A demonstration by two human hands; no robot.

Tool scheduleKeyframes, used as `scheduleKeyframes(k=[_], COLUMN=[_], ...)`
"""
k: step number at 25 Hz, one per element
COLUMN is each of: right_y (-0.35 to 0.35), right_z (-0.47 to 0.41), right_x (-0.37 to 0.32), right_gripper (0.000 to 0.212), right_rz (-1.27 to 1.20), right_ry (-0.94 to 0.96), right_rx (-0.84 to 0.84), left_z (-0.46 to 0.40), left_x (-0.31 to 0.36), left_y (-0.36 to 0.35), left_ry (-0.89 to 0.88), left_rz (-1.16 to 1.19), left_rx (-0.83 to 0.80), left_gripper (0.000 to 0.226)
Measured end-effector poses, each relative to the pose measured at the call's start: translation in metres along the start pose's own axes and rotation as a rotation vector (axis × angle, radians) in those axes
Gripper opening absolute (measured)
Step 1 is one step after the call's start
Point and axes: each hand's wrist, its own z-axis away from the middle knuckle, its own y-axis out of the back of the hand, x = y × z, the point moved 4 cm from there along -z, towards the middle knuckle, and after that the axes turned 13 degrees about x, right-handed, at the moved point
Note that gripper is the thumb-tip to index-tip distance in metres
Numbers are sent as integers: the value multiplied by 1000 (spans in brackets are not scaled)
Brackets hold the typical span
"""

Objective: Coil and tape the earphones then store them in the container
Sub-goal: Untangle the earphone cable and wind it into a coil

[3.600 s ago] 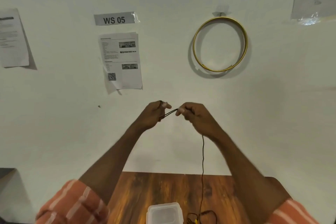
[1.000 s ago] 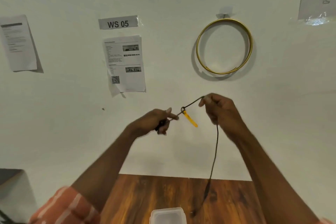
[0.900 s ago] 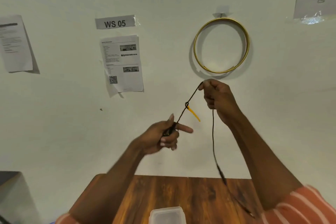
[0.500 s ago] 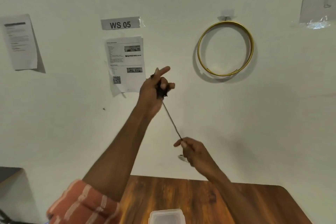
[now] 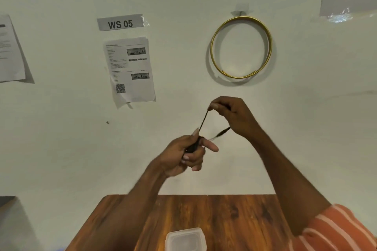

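Both hands are raised in front of the white wall, above the table. My left hand (image 5: 188,152) grips a dark bundle of coiled black earphone cable (image 5: 192,146), index finger pointing right. A short taut stretch of cable runs up from it to my right hand (image 5: 231,115), which pinches it between thumb and fingertips. The cable's plug end (image 5: 221,133) sticks out blurred below my right hand. A clear plastic container (image 5: 185,239) with its lid on sits at the table's near edge. No tape is visible.
The wooden table (image 5: 224,216) fills the bottom centre, against the wall. On the wall hang a gold hoop (image 5: 212,55), a "WS 05" label (image 5: 120,23) and printed sheets (image 5: 130,69). A grey surface (image 5: 8,204) lies at lower left.
My left hand has come down from high near the sheet to the centre. My right hand has risen above it. The free cable between them is much shorter, and nothing hangs to the table.
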Motion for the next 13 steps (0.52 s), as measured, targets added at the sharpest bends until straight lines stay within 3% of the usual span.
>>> scheduleKeyframes(k=[2, 4, 6, 8, 10, 13], right_y=[-17, -41, -66, -78, -73, -45], right_z=[10, 43, 83, 111, 115, 81], right_x=[19, 37, 46, 43, 33, 15], right_gripper=[21, 25, 24, 22, 20, 18], right_rz=[-121, -179, -182, -176, -152, 180], right_ry=[-159, -279, -356, -436, -437, -133], right_rx=[29, 10, -134, -283, -342, -315], left_z=[-2, -11, -22, -31, -37, -37], left_x=[15, 37, 55, 64, 60, 27], left_y=[-12, -7, 16, 43, 64, 71], left_ry=[-115, -263, -402, -498, -480, -276], left_rz=[203, 306, 298, 85, -333, -766], left_rx=[26, 207, 452, 698, 830, 637], left_gripper=[52, 48, 45, 44, 41, 37])
